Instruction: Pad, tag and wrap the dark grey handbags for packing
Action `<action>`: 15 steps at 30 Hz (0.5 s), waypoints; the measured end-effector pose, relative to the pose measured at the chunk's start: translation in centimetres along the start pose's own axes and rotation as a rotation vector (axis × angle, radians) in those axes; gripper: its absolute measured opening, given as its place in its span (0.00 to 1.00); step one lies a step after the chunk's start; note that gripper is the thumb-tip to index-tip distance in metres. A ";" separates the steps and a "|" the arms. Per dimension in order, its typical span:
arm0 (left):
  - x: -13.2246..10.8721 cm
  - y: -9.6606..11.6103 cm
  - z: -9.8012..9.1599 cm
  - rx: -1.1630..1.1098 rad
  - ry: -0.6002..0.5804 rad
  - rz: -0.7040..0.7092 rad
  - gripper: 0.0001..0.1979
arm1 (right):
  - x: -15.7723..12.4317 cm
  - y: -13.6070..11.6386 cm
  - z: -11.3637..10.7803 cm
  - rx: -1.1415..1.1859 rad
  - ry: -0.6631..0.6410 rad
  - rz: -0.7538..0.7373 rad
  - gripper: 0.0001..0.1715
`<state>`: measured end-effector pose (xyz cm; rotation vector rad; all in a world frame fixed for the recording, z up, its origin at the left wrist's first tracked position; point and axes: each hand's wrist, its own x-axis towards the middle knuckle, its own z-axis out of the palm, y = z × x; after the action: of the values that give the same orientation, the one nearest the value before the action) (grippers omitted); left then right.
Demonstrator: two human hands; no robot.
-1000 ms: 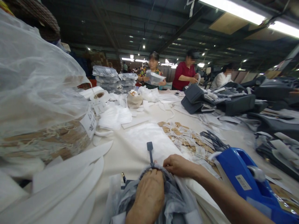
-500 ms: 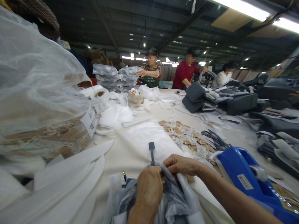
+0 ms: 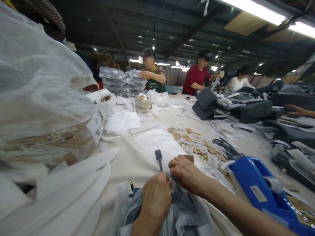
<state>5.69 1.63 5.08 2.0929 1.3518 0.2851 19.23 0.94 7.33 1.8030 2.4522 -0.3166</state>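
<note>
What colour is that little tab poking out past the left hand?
The tab is dark blue-grey; it shows best in the head view.

Tape dispenser (image 3: pixel 249 178) lies right of the bag (image 3: pixel 184 213).

The pale bench (image 3: pixel 164 118) carries a wrapped bag (image 3: pixel 188 211) nearest; tags (image 3: pixel 188 137), straps (image 3: pixel 227 149), a blue dispenser (image 3: pixel 248 178) and dark bags (image 3: pixel 256 110) rightward; sheets (image 3: pixel 123 122), a roll (image 3: pixel 110 99) and a pouch (image 3: pixel 143 105) leftward.

Slate-grey tab (image 3: pixel 158 154), bright blue dispenser (image 3: pixel 247 183), brown tags (image 3: pixel 187 138), white sheets (image 3: pixel 73 183), multicoloured patterned sleeve (image 3: pixel 158 69)
</note>
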 end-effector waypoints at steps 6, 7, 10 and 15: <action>0.0 -0.3 -0.1 -0.317 0.001 -0.015 0.06 | -0.1 1.5 0.7 -0.077 0.193 -0.014 0.11; 0.0 -0.4 -0.1 -0.407 0.005 -0.012 0.07 | -0.1 1.8 0.8 -0.063 0.207 -0.008 0.10; 0.2 -0.8 0.1 -0.637 0.012 -0.005 0.08 | -0.4 2.8 0.8 -0.025 0.237 0.020 0.09; 0.1 -0.7 -0.2 -0.905 -0.008 -0.085 0.10 | -1.1 3.7 0.4 0.045 0.235 -0.014 0.06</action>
<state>5.16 1.99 4.79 1.2711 1.0169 0.6974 23.11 0.90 6.75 1.9445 2.6319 -0.1701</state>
